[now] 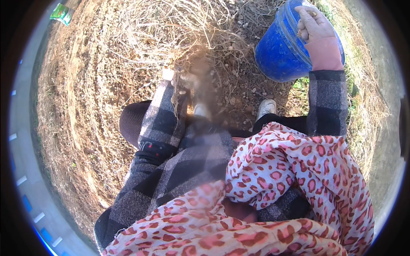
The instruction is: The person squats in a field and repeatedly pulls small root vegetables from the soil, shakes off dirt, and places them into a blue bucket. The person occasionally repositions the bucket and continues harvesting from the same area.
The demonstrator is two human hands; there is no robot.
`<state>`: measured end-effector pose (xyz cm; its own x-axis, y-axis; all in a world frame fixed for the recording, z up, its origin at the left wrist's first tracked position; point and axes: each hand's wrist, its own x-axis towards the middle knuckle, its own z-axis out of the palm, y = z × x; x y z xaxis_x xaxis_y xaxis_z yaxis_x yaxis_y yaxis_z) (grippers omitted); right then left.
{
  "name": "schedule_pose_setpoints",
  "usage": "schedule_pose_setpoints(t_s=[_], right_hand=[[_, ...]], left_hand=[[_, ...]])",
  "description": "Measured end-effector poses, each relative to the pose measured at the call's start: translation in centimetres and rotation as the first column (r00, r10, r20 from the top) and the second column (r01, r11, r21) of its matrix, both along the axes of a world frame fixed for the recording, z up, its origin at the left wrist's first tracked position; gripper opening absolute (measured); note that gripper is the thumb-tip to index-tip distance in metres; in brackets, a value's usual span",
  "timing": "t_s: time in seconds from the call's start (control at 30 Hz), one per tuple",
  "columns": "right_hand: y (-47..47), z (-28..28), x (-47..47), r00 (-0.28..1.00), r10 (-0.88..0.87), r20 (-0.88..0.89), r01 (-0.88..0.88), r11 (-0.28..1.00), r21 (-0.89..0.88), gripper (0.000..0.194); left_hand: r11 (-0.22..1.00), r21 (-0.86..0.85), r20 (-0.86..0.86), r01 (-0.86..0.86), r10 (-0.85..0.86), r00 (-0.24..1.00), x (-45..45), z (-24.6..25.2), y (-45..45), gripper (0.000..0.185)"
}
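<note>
My left hand (168, 73), overexposed and partly hidden by stalks, grips a bunch of dried peanut plants (189, 59) with dirty, tangled roots and pods hanging down. At the upper right is a blue plastic bucket (278, 48), tilted, with its mouth facing up and right. My right hand (315, 26) is over its rim, fingers curled around what look like small tan peanut pods (312, 14). How full the bucket is cannot be seen.
A heap of dry stalks (166, 19) lies ahead, with loose pods (230, 48) scattered on the soil. My white shoes (266, 107) stand close to the bucket. A green packet (61, 14) lies far left. Pavement borders both sides.
</note>
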<state>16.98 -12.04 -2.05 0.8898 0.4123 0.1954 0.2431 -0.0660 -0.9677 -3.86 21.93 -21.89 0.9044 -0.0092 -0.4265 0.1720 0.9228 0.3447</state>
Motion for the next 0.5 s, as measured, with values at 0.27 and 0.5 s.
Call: schedule_pose_setpoints(t_s=[0.27, 0.5], right_hand=[[-3.9, -4.6, 14.3, 0.959, -0.281, -0.036, 0.247, 0.894, -0.375, 0.027], [-4.7, -4.7, 10.9, 0.966, -0.218, -0.137, 0.168, 0.936, -0.308, 0.050]], left_hand=[[0.995, 0.068, -0.019, -0.077, 0.078, 0.997, -0.3, -1.6, 0.0, 0.027], [0.961, 0.226, 0.001, -0.159, 0.163, 0.987, 1.3, -3.8, 0.7, 0.026]])
